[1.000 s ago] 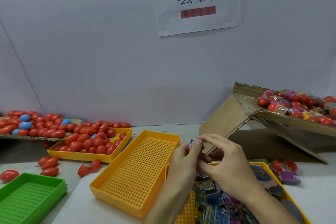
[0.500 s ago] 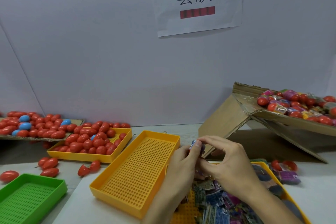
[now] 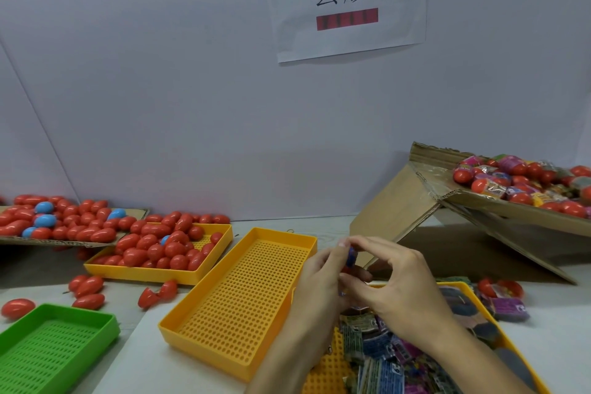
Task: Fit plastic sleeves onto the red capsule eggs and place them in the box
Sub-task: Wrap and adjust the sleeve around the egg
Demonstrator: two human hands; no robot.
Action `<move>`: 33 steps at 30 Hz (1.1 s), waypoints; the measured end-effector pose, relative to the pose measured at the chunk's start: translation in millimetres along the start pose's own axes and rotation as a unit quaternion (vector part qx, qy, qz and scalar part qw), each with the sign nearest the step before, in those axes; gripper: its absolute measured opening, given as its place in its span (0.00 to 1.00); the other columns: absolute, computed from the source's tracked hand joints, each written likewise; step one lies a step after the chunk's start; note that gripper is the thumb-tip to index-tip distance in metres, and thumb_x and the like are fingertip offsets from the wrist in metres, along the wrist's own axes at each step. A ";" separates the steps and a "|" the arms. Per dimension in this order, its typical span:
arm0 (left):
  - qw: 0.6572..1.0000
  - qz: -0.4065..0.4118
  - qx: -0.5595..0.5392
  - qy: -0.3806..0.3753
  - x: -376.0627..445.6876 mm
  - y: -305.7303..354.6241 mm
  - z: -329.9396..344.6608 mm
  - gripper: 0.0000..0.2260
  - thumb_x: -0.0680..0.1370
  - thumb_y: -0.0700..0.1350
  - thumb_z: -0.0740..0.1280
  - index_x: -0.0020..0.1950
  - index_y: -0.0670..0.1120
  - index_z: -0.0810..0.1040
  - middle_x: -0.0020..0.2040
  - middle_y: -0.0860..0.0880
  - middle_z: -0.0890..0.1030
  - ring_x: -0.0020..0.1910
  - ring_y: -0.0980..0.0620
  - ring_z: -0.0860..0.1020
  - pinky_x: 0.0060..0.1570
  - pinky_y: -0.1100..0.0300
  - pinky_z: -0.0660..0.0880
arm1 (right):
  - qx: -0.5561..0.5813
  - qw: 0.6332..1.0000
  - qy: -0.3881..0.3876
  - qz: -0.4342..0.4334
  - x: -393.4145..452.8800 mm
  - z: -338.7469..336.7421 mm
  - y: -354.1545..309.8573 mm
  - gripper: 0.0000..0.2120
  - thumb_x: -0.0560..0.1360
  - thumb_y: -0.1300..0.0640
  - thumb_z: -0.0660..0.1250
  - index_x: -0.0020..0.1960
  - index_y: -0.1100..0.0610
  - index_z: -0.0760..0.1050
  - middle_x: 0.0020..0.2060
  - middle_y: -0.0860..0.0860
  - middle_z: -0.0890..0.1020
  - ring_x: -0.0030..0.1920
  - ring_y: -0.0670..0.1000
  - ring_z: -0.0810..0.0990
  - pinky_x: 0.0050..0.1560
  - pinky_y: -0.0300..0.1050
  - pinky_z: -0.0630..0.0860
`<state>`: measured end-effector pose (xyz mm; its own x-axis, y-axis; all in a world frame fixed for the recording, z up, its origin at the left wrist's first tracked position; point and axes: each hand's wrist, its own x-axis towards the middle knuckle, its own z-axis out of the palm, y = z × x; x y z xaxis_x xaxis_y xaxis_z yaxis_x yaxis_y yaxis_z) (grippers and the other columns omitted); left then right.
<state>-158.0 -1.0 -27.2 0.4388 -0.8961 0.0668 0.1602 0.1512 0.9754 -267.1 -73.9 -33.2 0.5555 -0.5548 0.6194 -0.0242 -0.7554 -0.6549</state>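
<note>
My left hand [image 3: 321,285] and my right hand [image 3: 399,288] meet low in the middle, fingertips pinched together on a blue printed plastic sleeve [image 3: 351,255]. A sliver of red egg [image 3: 346,269] shows between the fingers; most of it is hidden. Below the hands a yellow tray [image 3: 460,287] holds a heap of flat printed sleeves [image 3: 383,358]. The tilted cardboard box [image 3: 425,192] at the right holds several sleeved red eggs [image 3: 524,185]. Bare red eggs fill a yellow tray [image 3: 160,273] at the left.
An empty perforated yellow tray [image 3: 243,297] lies left of my hands and a green tray [image 3: 57,345] at the bottom left. Loose red eggs [image 3: 86,286] lie between them. A cardboard sheet [image 3: 73,243] with red and blue eggs lies far left. Two sleeved eggs [image 3: 502,289] rest under the box.
My fingers have shifted slightly on the sleeve, which now sits lower between the fingertips. The hands stay in the same spot.
</note>
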 end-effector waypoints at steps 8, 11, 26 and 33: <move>0.996 -0.044 -0.080 -0.004 -3.0 3.7 3.0 0.19 0.83 0.52 0.59 0.54 0.39 0.81 0.38 0.40 0.82 0.38 0.47 0.83 0.38 0.54 0.80 | 0.002 1.000 0.019 0.000 0.4 1.5 -0.7 0.24 0.72 0.58 0.75 0.52 0.30 0.74 0.51 0.33 0.81 0.52 0.39 0.80 0.48 0.30 0.74; 0.995 -0.055 -0.077 0.014 -3.0 3.5 4.6 0.21 0.83 0.54 0.58 0.55 0.38 0.80 0.40 0.39 0.84 0.42 0.45 0.85 0.40 0.52 0.81 | -0.004 1.000 0.020 0.007 -0.2 2.5 1.3 0.20 0.72 0.56 0.76 0.56 0.35 0.76 0.52 0.32 0.80 0.52 0.37 0.79 0.48 0.26 0.73; 0.970 -0.085 -0.211 0.090 -11.4 11.9 19.3 0.13 0.85 0.43 0.54 0.52 0.39 0.75 0.37 0.35 0.83 0.33 0.41 0.83 0.34 0.52 0.82 | 0.043 0.998 0.019 0.041 1.1 2.8 4.1 0.22 0.70 0.60 0.77 0.56 0.39 0.75 0.50 0.34 0.80 0.45 0.42 0.82 0.42 0.28 0.77; 0.991 -0.061 -0.092 0.078 -3.9 6.9 10.3 0.17 0.85 0.47 0.57 0.52 0.37 0.80 0.37 0.39 0.82 0.34 0.46 0.82 0.34 0.55 0.79 | -0.016 1.000 -0.008 0.020 1.1 -1.8 1.9 0.23 0.71 0.56 0.77 0.54 0.31 0.72 0.54 0.32 0.78 0.54 0.36 0.78 0.50 0.25 0.72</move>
<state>-167.7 -0.7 -18.6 0.5346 -0.8396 -0.0968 0.3731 0.1317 0.9184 -268.0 -76.6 -33.0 0.5664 -0.5801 0.5854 -0.0738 -0.7431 -0.6650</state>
